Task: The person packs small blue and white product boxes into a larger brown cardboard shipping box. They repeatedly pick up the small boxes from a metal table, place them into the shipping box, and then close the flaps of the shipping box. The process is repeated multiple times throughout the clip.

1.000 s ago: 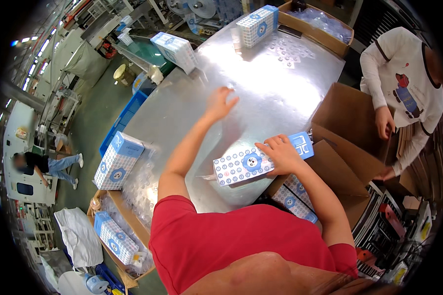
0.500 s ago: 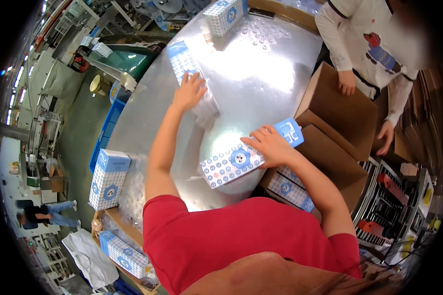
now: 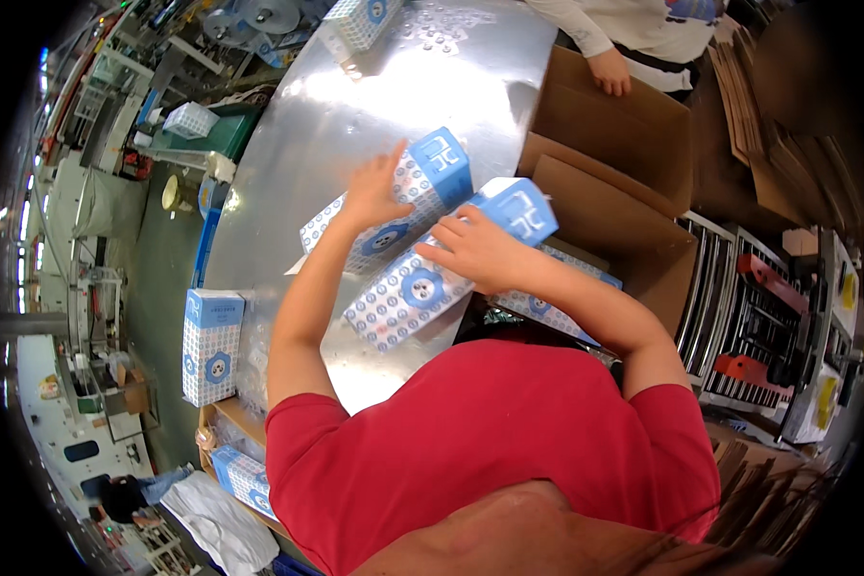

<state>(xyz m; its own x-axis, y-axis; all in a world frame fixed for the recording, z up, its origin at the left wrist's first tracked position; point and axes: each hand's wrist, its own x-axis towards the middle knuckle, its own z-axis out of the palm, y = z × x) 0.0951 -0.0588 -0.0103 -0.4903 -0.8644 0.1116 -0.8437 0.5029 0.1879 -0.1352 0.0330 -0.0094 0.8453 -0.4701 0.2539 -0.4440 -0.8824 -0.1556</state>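
My right hand (image 3: pixel 480 252) is closed over the upper edge of a long white-and-blue patterned carton (image 3: pixel 422 288), which lies slanted near my chest. Just beyond it, partly covered by it, is a second carton of the same kind (image 3: pixel 437 182). My left hand (image 3: pixel 370 192) rests across that second carton, its thumb on the printed face and its fingers spread and blurred past the far edge. To the right, an open brown cardboard box (image 3: pixel 610 206) has similar cartons (image 3: pixel 547 312) beside my right forearm, partly hidden by it.
The shiny metal table (image 3: pixel 278 192) carries another carton (image 3: pixel 360 21) at the far end and an upright one (image 3: pixel 213 346) at the left edge. A co-worker's hand (image 3: pixel 609 72) touches the cardboard box. A roller conveyor (image 3: pixel 706 288) stands at right.
The far carton has come nearer and turned, now lying against the one in my right hand. My left hand has come closer too. The view has shifted, and less of the co-worker shows.
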